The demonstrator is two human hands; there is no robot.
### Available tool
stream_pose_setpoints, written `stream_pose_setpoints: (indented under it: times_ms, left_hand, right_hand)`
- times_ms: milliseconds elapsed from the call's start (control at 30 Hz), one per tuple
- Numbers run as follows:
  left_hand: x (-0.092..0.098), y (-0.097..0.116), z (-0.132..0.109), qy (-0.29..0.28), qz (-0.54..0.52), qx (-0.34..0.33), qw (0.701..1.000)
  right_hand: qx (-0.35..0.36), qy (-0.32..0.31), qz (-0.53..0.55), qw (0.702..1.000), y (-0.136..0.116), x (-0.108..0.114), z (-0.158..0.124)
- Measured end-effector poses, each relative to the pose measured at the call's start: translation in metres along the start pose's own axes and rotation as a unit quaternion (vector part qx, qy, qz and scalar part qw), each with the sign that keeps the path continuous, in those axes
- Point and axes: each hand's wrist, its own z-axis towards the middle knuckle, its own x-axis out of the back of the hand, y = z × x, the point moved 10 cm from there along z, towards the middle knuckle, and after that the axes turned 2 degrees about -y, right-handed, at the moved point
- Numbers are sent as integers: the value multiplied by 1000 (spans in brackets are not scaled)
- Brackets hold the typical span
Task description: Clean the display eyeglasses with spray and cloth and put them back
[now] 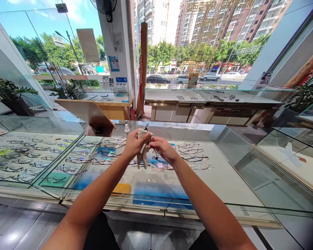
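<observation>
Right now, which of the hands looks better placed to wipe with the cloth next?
Probably the left hand: the pale cloth is bunched in its grip and hangs below it, while the right hand appears to meet it only with its fingertips.

Daylight: bright, coming through the window glass (211,31) ahead
Sky (21,26): vivid blue at upper left, washed nearly white between the buildings (250,21)
Glass counter (226,185): reflections and small glints across its panes
Floor (13,222): dark, with a white glare spot at lower left
Cloth (143,157): well lit, fine detail soft
Picture edges: wide-angle stretch, a leaning column (270,52), darkening at far right
</observation>
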Motion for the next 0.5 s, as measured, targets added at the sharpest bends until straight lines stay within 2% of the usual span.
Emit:
stream_pose_setpoints:
  times_ms: [133, 367, 500]
  left_hand:
    - [-1, 2, 0, -3, 18, -23, 1000]
    - [-4, 1, 6, -68, -23, -4, 997]
    - [-7, 5, 2, -68, -14, -17, 997]
  right_hand:
    - [2, -13, -18, 1000, -4, -3, -2]
    - [28, 31, 1, 999, -13, 11, -2]
    - [24, 39, 24, 999, -7, 12, -1]
